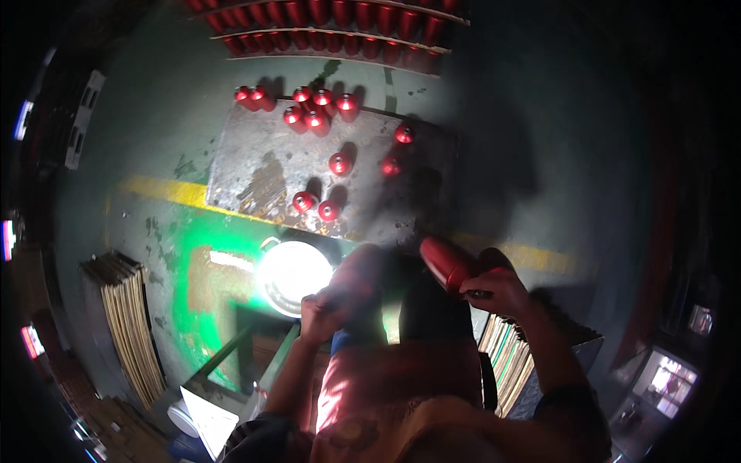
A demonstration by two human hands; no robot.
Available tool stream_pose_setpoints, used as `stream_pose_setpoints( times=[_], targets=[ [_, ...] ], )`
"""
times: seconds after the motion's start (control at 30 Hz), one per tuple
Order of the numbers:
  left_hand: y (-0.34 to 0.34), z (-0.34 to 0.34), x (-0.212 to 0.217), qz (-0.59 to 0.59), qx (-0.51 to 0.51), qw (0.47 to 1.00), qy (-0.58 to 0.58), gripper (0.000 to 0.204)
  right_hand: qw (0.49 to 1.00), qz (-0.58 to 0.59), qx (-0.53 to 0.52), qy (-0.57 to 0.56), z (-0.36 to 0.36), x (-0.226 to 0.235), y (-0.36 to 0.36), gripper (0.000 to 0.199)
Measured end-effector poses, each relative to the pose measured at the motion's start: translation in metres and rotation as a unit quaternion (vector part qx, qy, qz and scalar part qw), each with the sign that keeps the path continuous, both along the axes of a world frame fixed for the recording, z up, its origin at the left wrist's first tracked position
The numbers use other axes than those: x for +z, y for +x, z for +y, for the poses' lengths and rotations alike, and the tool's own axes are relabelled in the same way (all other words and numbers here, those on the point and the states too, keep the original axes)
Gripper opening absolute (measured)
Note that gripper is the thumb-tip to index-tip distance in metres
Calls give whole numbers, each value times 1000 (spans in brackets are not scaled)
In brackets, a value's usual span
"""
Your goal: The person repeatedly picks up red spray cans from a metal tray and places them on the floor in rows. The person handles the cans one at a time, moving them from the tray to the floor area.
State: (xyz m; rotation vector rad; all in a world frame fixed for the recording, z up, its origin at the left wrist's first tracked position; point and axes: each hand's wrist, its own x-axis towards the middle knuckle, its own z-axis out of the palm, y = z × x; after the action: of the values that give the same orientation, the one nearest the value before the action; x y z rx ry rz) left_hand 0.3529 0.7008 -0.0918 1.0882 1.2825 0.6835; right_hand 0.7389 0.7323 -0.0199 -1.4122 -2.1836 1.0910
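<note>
My right hand (502, 293) grips a red metal cylinder (446, 261) by its lower end, and the cylinder points up and to the left. My left hand (323, 310) is closed on a second red cylinder (361, 276), which is blurred. The two hands are held apart in front of my body, above a dark block (432, 309). Just left of my left hand sits a round, brightly glaring metal bowl (293, 275).
A scuffed metal plate (255, 166) lies on the floor ahead with several red cylinders (316, 116) standing on it. Racks of red cylinders (332, 31) run along the top. Stacks of flat sheets stand at left (127, 324) and right (509, 355). A yellow floor line (166, 189) crosses.
</note>
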Motion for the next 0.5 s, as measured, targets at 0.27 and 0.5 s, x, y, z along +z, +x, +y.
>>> stream_pose_setpoints(
  times=[0.27, 0.5],
  targets=[
    [4, -242, 138, 36, 213, 962, 166, 21, 994, 16, 106, 13, -131, 63, -38, 25],
    [33, -481, 230, 85, 455, 883, 78, 12, 952, 63, 187, -233, -278, 80, -83, 26]
  ],
)
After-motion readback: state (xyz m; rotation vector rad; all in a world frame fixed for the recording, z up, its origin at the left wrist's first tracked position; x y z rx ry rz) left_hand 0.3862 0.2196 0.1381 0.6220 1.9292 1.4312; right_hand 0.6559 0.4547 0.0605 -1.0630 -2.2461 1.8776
